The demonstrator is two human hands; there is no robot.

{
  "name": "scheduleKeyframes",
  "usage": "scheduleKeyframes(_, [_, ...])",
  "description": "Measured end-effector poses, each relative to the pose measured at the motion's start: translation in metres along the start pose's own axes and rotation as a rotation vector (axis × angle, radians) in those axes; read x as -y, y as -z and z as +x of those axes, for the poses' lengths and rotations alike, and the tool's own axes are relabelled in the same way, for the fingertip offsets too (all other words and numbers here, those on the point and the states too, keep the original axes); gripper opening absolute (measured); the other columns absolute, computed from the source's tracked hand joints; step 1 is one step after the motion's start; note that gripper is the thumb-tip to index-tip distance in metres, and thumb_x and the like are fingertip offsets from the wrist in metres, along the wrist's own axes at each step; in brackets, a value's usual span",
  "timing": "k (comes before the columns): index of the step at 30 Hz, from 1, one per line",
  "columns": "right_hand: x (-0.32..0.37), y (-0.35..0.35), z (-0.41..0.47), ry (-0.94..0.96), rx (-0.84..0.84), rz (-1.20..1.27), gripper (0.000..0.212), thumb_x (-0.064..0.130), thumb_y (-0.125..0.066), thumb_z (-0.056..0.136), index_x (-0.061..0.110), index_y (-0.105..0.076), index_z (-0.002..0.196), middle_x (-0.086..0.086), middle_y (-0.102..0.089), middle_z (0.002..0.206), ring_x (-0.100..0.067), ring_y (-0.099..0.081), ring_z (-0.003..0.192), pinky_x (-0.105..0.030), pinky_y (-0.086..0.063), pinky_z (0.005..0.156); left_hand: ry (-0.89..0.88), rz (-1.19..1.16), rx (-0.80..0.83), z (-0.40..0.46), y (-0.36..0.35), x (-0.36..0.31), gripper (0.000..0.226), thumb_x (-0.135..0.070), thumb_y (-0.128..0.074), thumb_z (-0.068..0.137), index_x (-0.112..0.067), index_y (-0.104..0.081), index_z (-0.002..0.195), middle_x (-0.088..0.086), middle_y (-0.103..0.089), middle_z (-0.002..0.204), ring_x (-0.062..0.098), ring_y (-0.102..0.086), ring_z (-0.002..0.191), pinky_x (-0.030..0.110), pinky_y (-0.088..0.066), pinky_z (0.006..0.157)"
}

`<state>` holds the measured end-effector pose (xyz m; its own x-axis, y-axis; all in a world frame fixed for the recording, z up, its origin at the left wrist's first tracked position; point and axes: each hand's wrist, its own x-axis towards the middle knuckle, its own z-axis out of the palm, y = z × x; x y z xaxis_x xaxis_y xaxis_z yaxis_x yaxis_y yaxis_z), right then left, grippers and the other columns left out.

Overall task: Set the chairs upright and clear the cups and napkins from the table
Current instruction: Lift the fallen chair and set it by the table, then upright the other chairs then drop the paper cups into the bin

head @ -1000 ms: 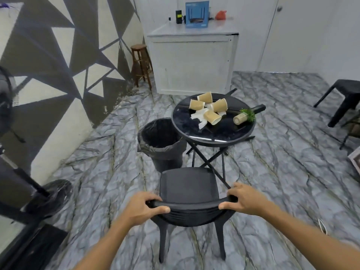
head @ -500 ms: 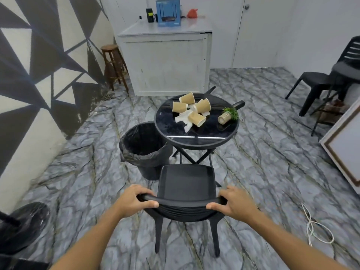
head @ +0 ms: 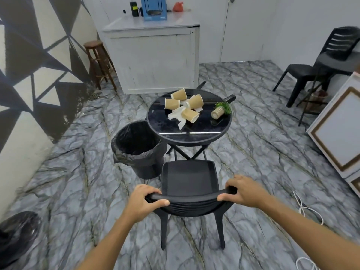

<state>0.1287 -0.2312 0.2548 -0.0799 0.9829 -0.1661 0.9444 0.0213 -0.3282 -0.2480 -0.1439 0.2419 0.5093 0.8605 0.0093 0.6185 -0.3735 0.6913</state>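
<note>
Item: black moulded chair (head: 188, 178), standing on its legs on the marbled floor (head: 253, 152), seat facing the round black table (head: 190, 136) just beyond it. Held at the top rail of the backrest: left hand (head: 145, 199) curled over the rail's left end with the thumb beneath, right hand (head: 240, 190) wrapped likewise at the right end; fingers (head: 229, 185) of both closed around the rail. Handling, judged: plastic by its look, so probably light, stiff and unlikely to mark; the rounded rail is the natural hold, and two hands spread apart should keep it from twisting. Item: four tan paper cups (head: 191, 114), all lying on their sides in a cluster on the far left of the table top. Probably very light and easily crushed; best taken around the body or pinched at the rim. Item: crumpled white napkins (head: 176, 115), lying among and under the cups; soft, limp, gatherable in one handful. Item: small potted plant (head: 220, 111), tipped over on the table's right side. Item: bin with black liner (head: 136, 145), on the floor just left of the table. Item: second black chair (head: 319, 63), upright by the right wall. Markings: blue box (head: 153, 8) on the white counter (head: 152, 55) carries print too small to read; no other lettering legible.
</note>
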Motion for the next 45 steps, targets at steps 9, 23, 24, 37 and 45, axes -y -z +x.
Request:
scheduleKeyframes(9, [-0.011,-0.015,-0.043,-0.051,-0.056,0.222,0.063,0.085,-0.043,0.081,0.027,-0.063,0.092,0.008,-0.060,0.085,-0.008,-0.051,0.084,-0.036,-0.049,0.077,0.212,0.140,0.560,0.031,-0.002,-0.033,0.062,-0.092,-0.054,0.066,-0.045,-0.069,0.104,-0.019,-0.068,0.102,0.001,-0.062,0.095,0.026,-0.047,0.084])
scheduleKeyframes(23, [-0.180,-0.004,-0.074,-0.411,0.113,0.238,0.085,0.072,-0.037,0.092,0.009,-0.038,0.149,-0.013,-0.043,0.151,-0.030,-0.041,0.136,-0.043,-0.038,0.108,0.117,0.155,0.548,0.157,-0.198,-0.212,0.062,-0.065,-0.045,0.095,-0.016,-0.063,0.128,0.003,-0.068,0.122,0.020,-0.060,0.111,0.032,-0.046,0.091])
scheduleKeyframes(24, [-0.196,-0.004,-0.074,-0.417,0.130,0.232,0.086,0.073,-0.037,0.092,0.009,-0.037,0.150,-0.013,-0.042,0.152,-0.029,-0.041,0.137,-0.044,-0.038,0.108,0.118,0.160,0.553,0.167,-0.214,-0.222,0.062,-0.066,-0.046,0.095,-0.017,-0.063,0.128,0.003,-0.068,0.120,0.019,-0.061,0.109,0.033,-0.047,0.091])
scheduleKeyframes(37, [-0.352,-0.004,-0.064,-0.430,0.333,0.152,0.090,0.077,-0.038,0.088,0.015,-0.030,0.153,-0.011,-0.037,0.156,-0.029,-0.036,0.141,-0.046,-0.036,0.107,0.155,0.366,0.752,0.259,-0.372,-0.272,0.085,-0.071,-0.044,0.092,-0.009,-0.039,0.151,0.014,-0.047,0.152,0.033,-0.047,0.136,0.047,-0.041,0.110])
scheduleKeyframes(45, [-0.386,0.004,-0.031,-0.437,0.431,0.182,0.089,0.076,-0.038,0.089,0.013,-0.030,0.153,-0.011,-0.036,0.157,-0.030,-0.037,0.140,-0.046,-0.037,0.109,0.190,0.388,0.813,0.311,-0.399,-0.270,0.090,-0.073,-0.043,0.091,-0.008,-0.035,0.152,0.014,-0.040,0.158,0.033,-0.040,0.143,0.047,-0.037,0.114])
